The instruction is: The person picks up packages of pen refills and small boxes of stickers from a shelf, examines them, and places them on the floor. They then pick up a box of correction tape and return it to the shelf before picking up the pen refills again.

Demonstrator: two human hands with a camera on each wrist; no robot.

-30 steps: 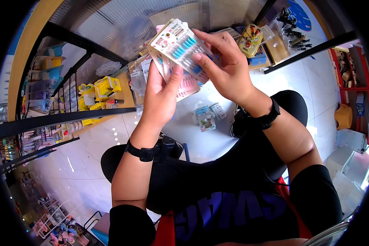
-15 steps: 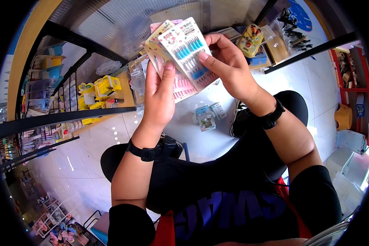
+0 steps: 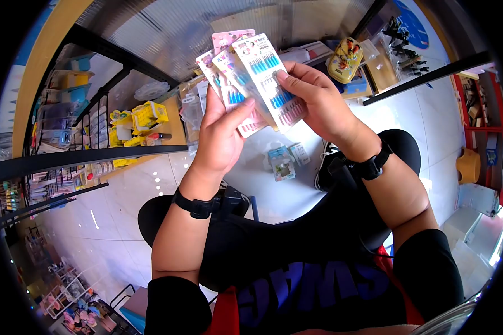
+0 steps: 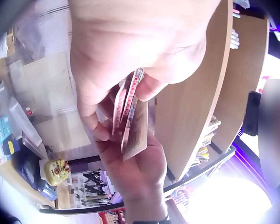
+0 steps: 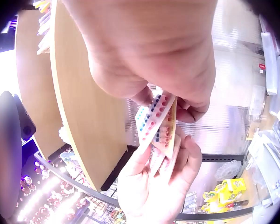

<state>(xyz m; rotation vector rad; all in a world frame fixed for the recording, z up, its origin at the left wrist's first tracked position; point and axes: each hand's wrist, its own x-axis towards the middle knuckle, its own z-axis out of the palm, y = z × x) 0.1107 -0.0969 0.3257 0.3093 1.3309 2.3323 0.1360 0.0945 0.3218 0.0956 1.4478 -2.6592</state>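
Observation:
Several flat packs are fanned out between both hands in the head view. The front white pack (image 3: 271, 78), with rows of blue, white and pink pieces, is pinched at its right edge by my right hand (image 3: 332, 109). My left hand (image 3: 221, 137) grips the packs behind it, thumb across their lower front. A pink-topped pack (image 3: 229, 39) sticks up at the back. From the left wrist, the packs (image 4: 137, 130) show edge-on between the hands. In the right wrist view, rows of red and blue dots mark the pack (image 5: 154, 119).
Small packs (image 3: 282, 163) lie on the floor between the feet. A yellow patterned tin (image 3: 345, 60) stands on the shelf at the right, near black-tipped items (image 3: 402, 44). Yellow boxes (image 3: 148, 116) sit on the left shelf. A black shelf bar (image 3: 89, 156) crosses at the left.
The front pack has shifted right and turned more upright, its right edge still in the right hand. The packs behind are spread wider, and the pink-topped one shows more.

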